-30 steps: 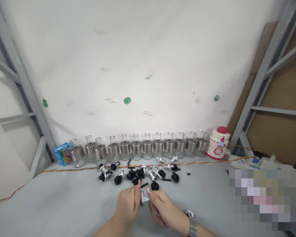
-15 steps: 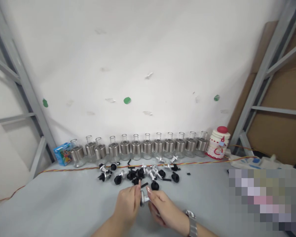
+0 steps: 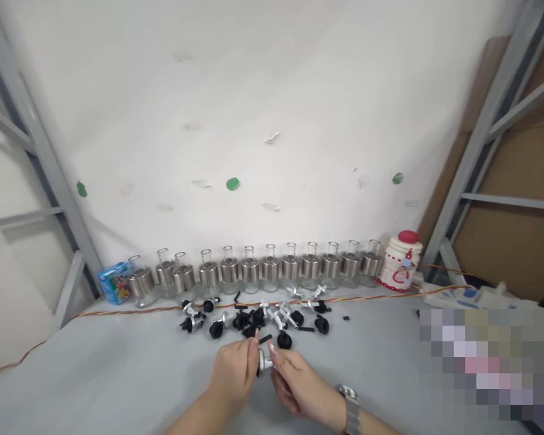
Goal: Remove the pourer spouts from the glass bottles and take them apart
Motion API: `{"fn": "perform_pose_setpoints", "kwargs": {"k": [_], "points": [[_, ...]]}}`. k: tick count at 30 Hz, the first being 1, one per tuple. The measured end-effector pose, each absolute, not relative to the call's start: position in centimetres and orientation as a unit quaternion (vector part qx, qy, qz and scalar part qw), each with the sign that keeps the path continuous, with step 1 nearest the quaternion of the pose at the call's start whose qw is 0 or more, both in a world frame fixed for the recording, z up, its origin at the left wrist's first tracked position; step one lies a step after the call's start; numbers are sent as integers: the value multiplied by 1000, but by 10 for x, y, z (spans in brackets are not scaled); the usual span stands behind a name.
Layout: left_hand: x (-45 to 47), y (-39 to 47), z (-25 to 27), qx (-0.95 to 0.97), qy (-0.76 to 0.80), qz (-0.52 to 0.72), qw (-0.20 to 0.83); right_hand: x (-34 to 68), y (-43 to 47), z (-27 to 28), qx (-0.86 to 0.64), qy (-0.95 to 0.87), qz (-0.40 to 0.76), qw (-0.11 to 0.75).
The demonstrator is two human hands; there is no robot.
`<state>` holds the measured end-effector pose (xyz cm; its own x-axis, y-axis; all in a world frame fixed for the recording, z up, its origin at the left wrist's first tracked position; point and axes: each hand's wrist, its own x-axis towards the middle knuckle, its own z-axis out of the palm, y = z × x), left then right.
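Observation:
Between my two hands, low over the grey table (image 3: 131, 368), is a silver-and-black pour spout (image 3: 262, 363). My left hand (image 3: 233, 371) is closed round its dark end, which the fingers mostly cover. The silver end sits between the thumb and fingers of my right hand (image 3: 301, 383), with a metal watch on that wrist. Just beyond my fingertips lies a loose pile of similar silver spouts (image 3: 278, 315) and black stoppers (image 3: 284, 340). A short black strip (image 3: 265, 339) rests near my left thumb.
Several glass bottles with steel sleeves (image 3: 249, 267) stand in a row along the wall. A blue box (image 3: 115, 283) is at their left, a white jar with a red lid (image 3: 401, 261) at their right. A twisted wire (image 3: 154, 310) crosses the table. A power strip (image 3: 485, 299) lies far right.
Both hands keep nearly the same place and hold on the spout. The view has shifted very slightly; the pile and bottles have not moved.

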<state>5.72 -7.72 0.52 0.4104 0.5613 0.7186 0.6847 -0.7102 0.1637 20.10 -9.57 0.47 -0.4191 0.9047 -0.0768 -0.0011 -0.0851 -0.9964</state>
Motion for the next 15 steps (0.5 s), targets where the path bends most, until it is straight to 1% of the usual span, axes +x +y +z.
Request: {"fn": "perform_pose_setpoints", "kwargs": {"k": [15], "points": [[57, -76, 6, -839, -378, -384, 76, 202, -95, 3, -382, -565, 631, 370]]}}
